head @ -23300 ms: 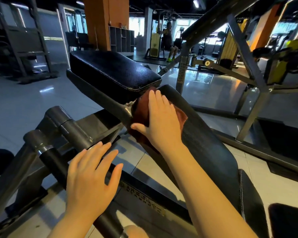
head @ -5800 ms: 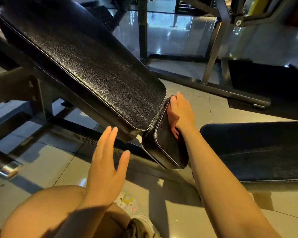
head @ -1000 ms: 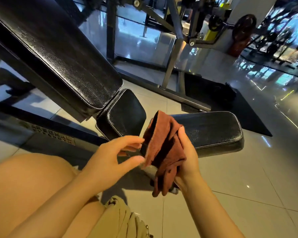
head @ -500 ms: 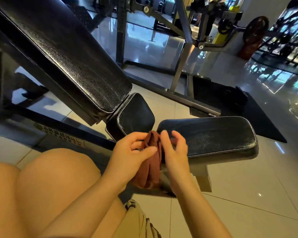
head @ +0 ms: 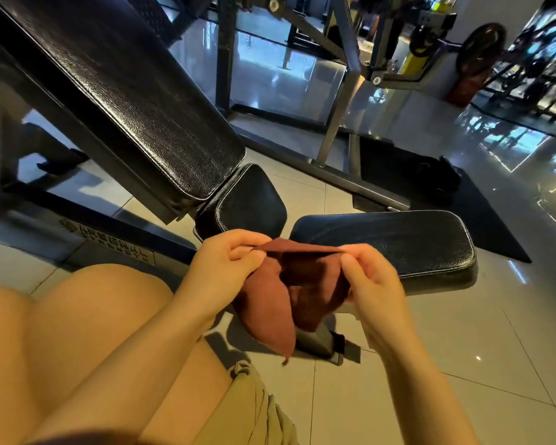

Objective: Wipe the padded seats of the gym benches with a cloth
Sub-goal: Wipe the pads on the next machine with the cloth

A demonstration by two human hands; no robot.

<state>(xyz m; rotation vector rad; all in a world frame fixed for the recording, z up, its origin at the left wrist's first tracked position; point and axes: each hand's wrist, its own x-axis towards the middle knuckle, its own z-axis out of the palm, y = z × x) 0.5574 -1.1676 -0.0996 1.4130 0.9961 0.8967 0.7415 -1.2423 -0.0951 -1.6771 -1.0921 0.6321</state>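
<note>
Head view: looking down past bare knees at gym pads and two hands at centre frame.
Cloth (head: 297, 285): rust-brown, held up between both hands at centre, top edge pulled taut, rest hanging in loose folds toward the floor; clear of every pad, in front of the flat seat's near end.
Left hand (head: 220, 273): left of centre, thumb and curled fingers pinched tight on the cloth's upper left edge.
Right hand (head: 371, 277): right of centre, fingertips and thumb clamped together on the upper right edge, wrist running off lower right.
Flat seat (head: 395, 240): black padded bench seat, right of centre, just behind the hands, level, white stitching along its rim.
Small pad (head: 247, 200): black, tilted, centre frame, just above the left hand.
Long backrest (head: 119, 91): black, sloping from upper left down to the small pad, nearly touching it.
Floor (head: 446, 332): pale glossy tiles, lower right.
Frame uprights (head: 337, 123): grey steel, upper centre.
Weight plate (head: 480, 46): dark disc, upper right.
</note>
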